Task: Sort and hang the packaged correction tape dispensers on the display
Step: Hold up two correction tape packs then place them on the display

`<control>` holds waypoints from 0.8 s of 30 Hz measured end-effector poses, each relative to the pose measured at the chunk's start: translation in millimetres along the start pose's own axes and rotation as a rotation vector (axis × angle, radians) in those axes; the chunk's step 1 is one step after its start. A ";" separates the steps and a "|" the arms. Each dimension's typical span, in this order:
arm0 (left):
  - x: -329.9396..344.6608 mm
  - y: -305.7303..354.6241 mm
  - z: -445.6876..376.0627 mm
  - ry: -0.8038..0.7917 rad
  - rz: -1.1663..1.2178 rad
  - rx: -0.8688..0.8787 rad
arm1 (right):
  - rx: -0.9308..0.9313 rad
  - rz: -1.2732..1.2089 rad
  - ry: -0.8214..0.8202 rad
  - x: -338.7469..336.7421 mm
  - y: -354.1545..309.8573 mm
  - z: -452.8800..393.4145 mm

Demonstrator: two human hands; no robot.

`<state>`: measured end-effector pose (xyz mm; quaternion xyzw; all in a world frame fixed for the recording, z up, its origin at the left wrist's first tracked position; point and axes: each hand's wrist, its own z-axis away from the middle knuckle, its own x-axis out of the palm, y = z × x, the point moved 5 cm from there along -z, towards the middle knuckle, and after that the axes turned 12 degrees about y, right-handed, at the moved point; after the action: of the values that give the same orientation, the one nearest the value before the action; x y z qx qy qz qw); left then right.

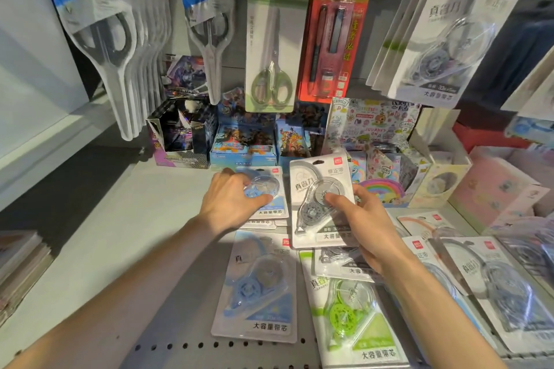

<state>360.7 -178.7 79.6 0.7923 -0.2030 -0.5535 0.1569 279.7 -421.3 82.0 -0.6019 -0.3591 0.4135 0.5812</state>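
A grey carded correction tape pack (322, 204) is gripped by the right hand (364, 228) and held tilted above the white metal shelf (126, 237). A blue carded correction tape pack (266, 192), lying flat on a small stack, is grasped by the curled fingers of the left hand (230, 201). Further blue (257, 287) and green (347, 311) packs are laid flat nearer the front edge

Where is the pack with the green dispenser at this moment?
In the head view, the green pack lies flat on the shelf, low and right of centre, beside a blue pack and below the right hand.

Both arms reach forward; left hand (232, 196) curls its fingers down, right hand (364, 225) pinches, thumb on top
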 end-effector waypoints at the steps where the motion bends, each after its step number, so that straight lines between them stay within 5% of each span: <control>1: -0.8 -1.5 -0.3 -0.002 0.014 -0.006 | -0.001 -0.001 -0.007 -0.6 0.1 -0.2; 10: -44.4 -13.6 19.1 0.086 0.207 -0.033 | 0.010 0.022 -0.005 8.4 -3.2 6.6; 24: -89.0 31.2 67.5 0.137 0.497 0.166 | 0.057 -0.220 -0.202 46.9 -39.6 45.0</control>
<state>265.5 -163.4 144.0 0.7639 -0.4250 -0.4247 0.2357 259.2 -357.8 118.5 -0.4976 -0.4678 0.4158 0.6006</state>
